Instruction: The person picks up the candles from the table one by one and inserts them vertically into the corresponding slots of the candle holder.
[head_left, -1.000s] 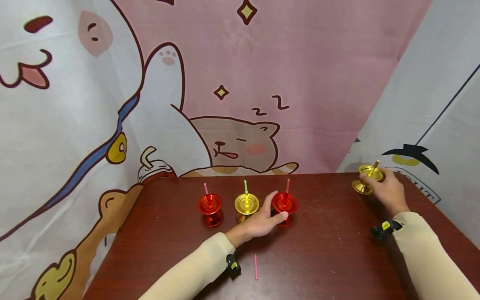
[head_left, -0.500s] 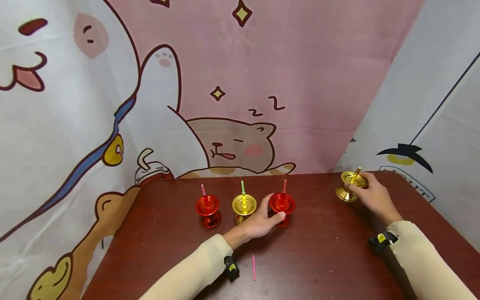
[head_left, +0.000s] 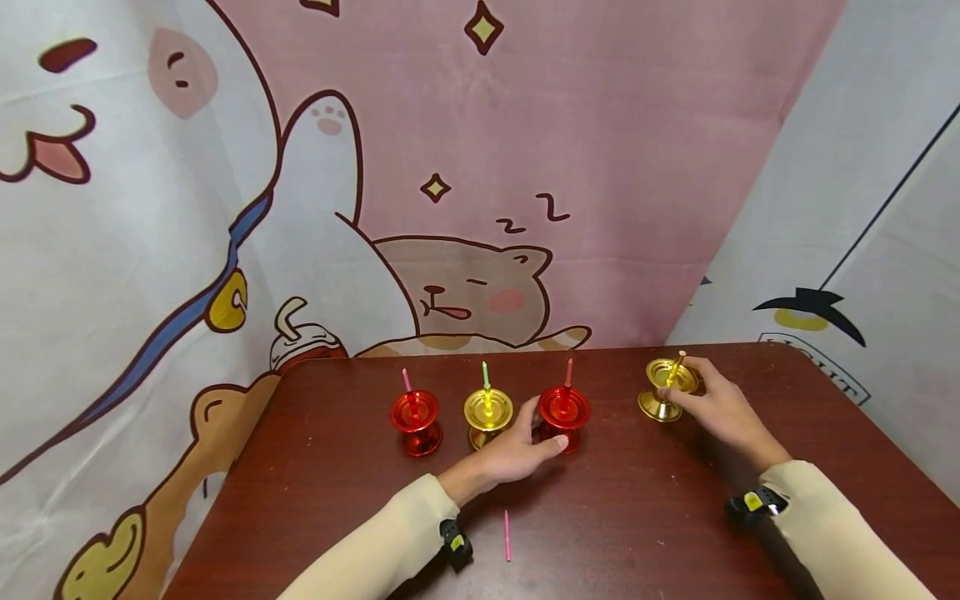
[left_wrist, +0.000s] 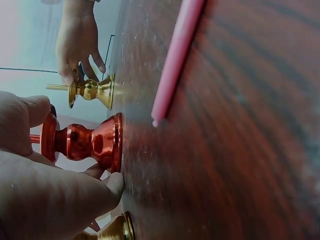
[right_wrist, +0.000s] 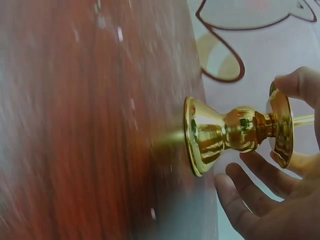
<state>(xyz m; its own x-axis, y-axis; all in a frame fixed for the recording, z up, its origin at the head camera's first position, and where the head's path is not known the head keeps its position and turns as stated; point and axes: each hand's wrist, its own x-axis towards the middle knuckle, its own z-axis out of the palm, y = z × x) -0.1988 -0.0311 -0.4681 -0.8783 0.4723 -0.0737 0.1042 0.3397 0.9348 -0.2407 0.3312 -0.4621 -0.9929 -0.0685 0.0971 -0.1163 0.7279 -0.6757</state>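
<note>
My left hand (head_left: 512, 454) grips a red candle holder (head_left: 566, 410), thumb in front and fingers at its left side; a red candle (head_left: 569, 372) stands in it. In the left wrist view, the thumb is at the dish rim of the red holder (left_wrist: 80, 142) and another finger reaches down beside its base. My right hand (head_left: 723, 410) holds a gold candle holder (head_left: 663, 392) by its dish, with a gold-coloured candle (head_left: 677, 367) leaning in it. The right wrist view shows the gold holder's base (right_wrist: 200, 137) close to the tabletop; whether it touches is unclear.
Left of these stand a gold holder (head_left: 488, 410) with a green candle and a red holder (head_left: 415, 412) with a pink candle. A loose pink candle (head_left: 507, 536) lies on the dark wooden table (head_left: 622, 525). Behind hangs a cartoon-printed cloth (head_left: 637, 167).
My right hand has moved the gold candle holder leftward and nearer, closer to the red one. My left hand stays at the red holder, with thumb and fingertips shifted slightly back.
</note>
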